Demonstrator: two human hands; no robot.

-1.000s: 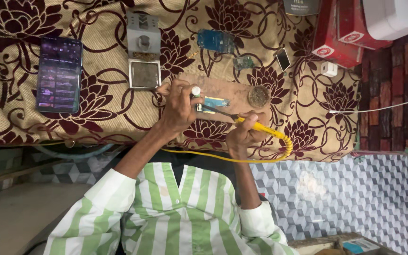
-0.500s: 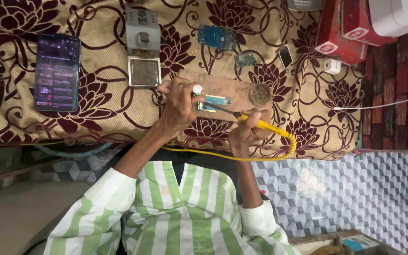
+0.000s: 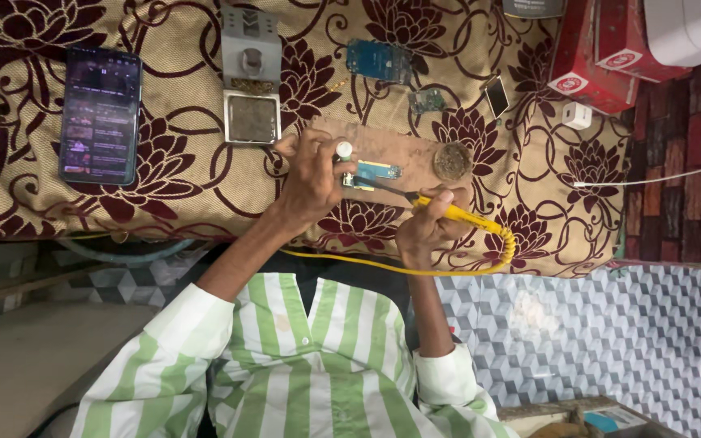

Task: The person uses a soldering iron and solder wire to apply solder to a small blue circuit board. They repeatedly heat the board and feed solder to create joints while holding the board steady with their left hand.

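Right hand [image 3: 425, 229] grip closed around a yellow-handled soldering iron [image 3: 448, 212], its tip on a small blue circuit board [image 3: 371, 173] lying on a brown wooden board [image 3: 403, 152] (near the table's front edge), left hand [image 3: 311, 174] fingers pinching a white-capped small tube [image 3: 344, 151] just beside the circuit board.

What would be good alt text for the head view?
A person's right hand holds a yellow soldering iron to a small blue circuit board that the left hand steadies on a brown board, over a floral cloth with a lit phone.
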